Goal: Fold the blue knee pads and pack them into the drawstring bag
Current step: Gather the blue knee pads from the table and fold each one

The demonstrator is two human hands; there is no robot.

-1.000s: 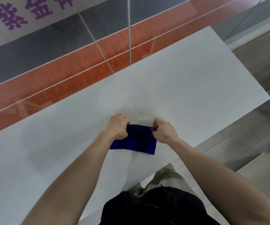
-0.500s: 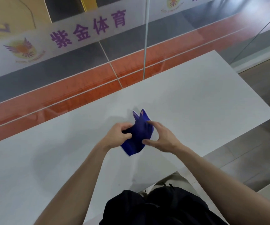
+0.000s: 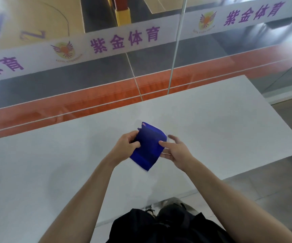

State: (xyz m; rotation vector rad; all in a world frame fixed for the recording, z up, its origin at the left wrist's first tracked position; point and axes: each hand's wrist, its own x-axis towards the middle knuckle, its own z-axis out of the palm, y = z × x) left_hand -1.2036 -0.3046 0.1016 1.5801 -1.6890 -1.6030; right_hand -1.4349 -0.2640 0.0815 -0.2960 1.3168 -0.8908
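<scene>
The left edge of the folded blue fabric knee pad is covered by the left hand, and the tips of that hand's fingers are hidden behind the cloth. I cannot tell if it is one pad or two together. The red mark at its top corner is too small to read. The right hand is blurred at its far finger, so a pinch is not sure. The white rectangular table is cut off at its left end.

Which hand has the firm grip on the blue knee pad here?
The left hand: its fingers curl round the edge of the blue knee pad. The right hand is spread, only touching it.
</scene>
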